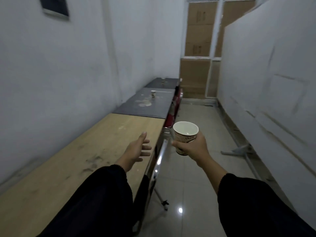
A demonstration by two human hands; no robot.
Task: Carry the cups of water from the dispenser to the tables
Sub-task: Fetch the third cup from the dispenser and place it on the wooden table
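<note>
Right hand (193, 147) is wrapped around paper cup (185, 136), held over floor beside wooden tabletop (95, 151); left hand (136, 149) spread, empty. Two cups (153, 93) already placed farther on; this one undelivered.

On the paper cup (185, 136) you hold in your right hand (192, 147), brown script lettering runs around the upper band; it seems to begin "Drink", though blur keeps you from being sure. The cardboard boxes (199, 31) at the far end carry dark printed marks too smeared to read.
</note>
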